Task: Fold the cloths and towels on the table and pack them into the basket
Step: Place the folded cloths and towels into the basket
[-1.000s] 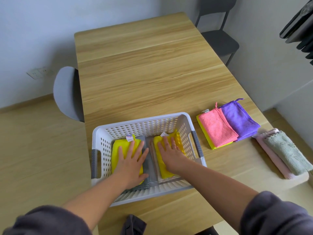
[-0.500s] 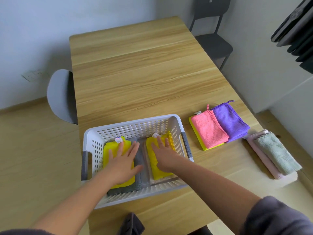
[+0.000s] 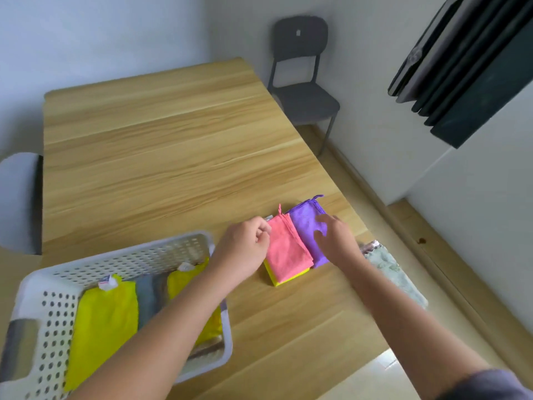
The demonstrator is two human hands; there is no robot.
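A white perforated basket sits at the near left of the wooden table. Inside lie a folded yellow cloth, a grey cloth and a second yellow cloth, partly hidden by my left forearm. To its right a folded pink cloth rests on a yellow one, beside a purple cloth. My left hand is at the pink cloth's left edge, fingers curled; whether it grips the edge is unclear. My right hand rests on the purple cloth, fingers apart.
A folded pale green towel on a pink one lies by the table's right edge, behind my right forearm. A dark chair stands at the far right corner, a grey chair at the left side. A wall and dark panels are to the right.
Both hands have left the basket and moved right to the pink and purple cloths. The view has swung to the right.
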